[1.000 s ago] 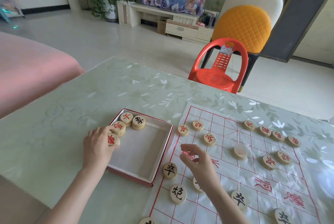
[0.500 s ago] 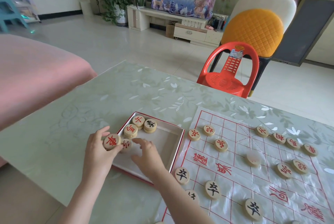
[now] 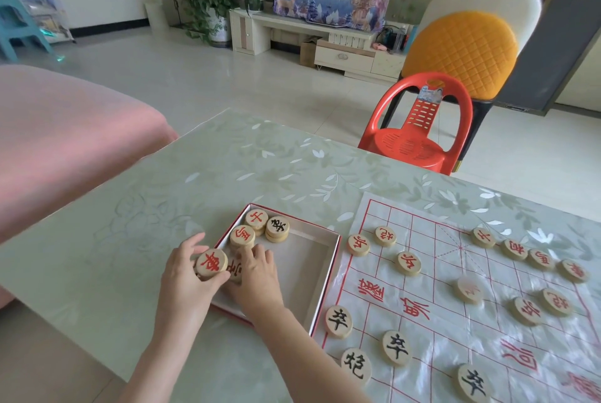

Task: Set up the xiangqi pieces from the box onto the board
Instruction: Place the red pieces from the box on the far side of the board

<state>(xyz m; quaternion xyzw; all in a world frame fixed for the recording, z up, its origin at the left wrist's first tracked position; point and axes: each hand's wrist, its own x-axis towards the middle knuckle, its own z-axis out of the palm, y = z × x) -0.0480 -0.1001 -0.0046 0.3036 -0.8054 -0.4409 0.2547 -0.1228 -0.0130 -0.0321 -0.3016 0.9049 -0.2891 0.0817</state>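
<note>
1. A red-marked piece (image 3: 211, 263) stands over the box's near-left rim, face up. The left hand (image 3: 185, 279) pinches it between thumb and curled fingers; the piece sits at the hand's 1 o'clock.
2. At 3 o'clock of that disc, touching it, a second red-marked piece (image 3: 234, 270) shows only partly. The right hand (image 3: 257, 275) reaches into the box with its fingers bent down over this piece. Whether it has actually gripped the piece cannot be told.
3. At 12 o'clock of the right hand's fingertips three short stacks stand in the box's far-left corner. One is topped by a red-lettered disc (image 3: 242, 236), one by another red disc (image 3: 256, 218) and one by a black-lettered disc (image 3: 277, 227).
4. The box (image 3: 302, 272) is shallow, red-edged and pale inside.
5. The board (image 3: 455, 331), a glossy sheet with a red grid, lies at 3 o'clock of the box, just beside it. Black pieces (image 3: 338, 321) stand along its near part and red pieces (image 3: 357, 245) across its far part.
6. Everything rests on a table (image 3: 260, 168) covered in pale green leaf-patterned cloth. At its 12 o'clock, on the floor, stands a red plastic chair (image 3: 416, 129).
</note>
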